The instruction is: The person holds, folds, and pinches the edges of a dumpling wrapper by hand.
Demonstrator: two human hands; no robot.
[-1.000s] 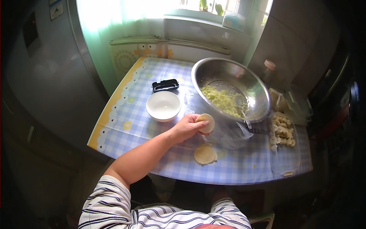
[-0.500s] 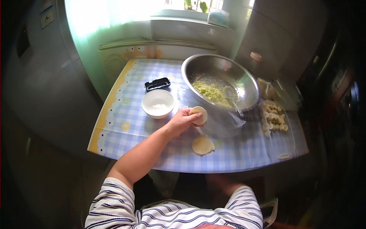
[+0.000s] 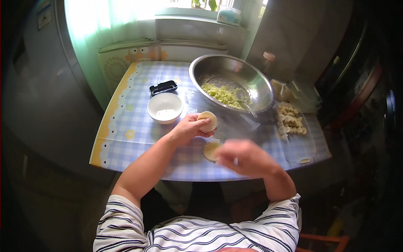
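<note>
My left hand is closed on a round dumpling wrapper, thumb on top and fingers beneath. Just below it, more pale wrappers lie on the checked tablecloth. Over their right edge is my right hand, smeared by motion, so its fingers are unclear and I cannot tell whether it touches them. Beyond both hands stands a large steel basin with chopped green filling and a spoon handle inside. To the left of my left hand sits a white bowl with something pale at the bottom.
A clear tray at the right holds several finished dumplings. Behind the white bowl lies a black case. A jar with a pink lid stands behind the basin. The table's front edge is close to my body.
My right hand has come up from below the table edge to the wrappers on the cloth. My left hand still holds its wrapper. The whole view has shifted slightly.
</note>
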